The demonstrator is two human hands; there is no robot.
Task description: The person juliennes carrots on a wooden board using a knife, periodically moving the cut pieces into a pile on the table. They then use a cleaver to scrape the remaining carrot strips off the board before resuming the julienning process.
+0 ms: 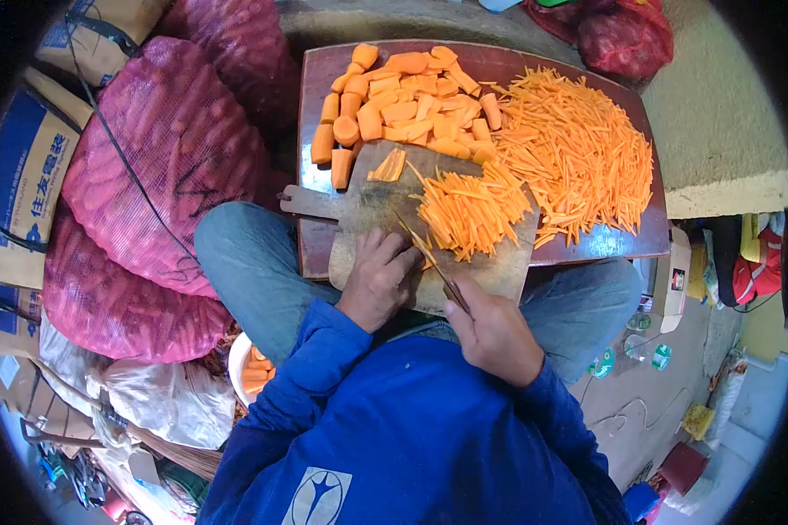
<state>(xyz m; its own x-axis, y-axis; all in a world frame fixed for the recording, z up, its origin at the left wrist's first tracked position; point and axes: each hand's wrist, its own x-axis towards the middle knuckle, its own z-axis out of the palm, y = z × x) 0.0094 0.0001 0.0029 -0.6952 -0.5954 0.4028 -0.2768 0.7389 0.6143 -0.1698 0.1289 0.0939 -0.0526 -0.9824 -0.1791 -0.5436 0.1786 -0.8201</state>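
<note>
My right hand [497,337] is closed around the handle of a knife [427,252], whose narrow blade points up and to the left over the wooden cutting board [359,206]. Close by the blade, my left hand [379,278] presses on the board with its fingers curled under. Whatever lies beneath those fingers is hidden. Right of the knife lies a pile of cut carrot sticks [470,210]. A flat carrot slice [387,165] rests near the board's upper edge.
Beyond the board, a dark red table [315,241] bears carrot chunks [400,111] and a large heap of carrot shreds [578,153]. Pink mesh sacks [162,166] crowd the left side. A white bucket [239,372] with carrot pieces stands by my left leg; bottles [636,348] lie at right.
</note>
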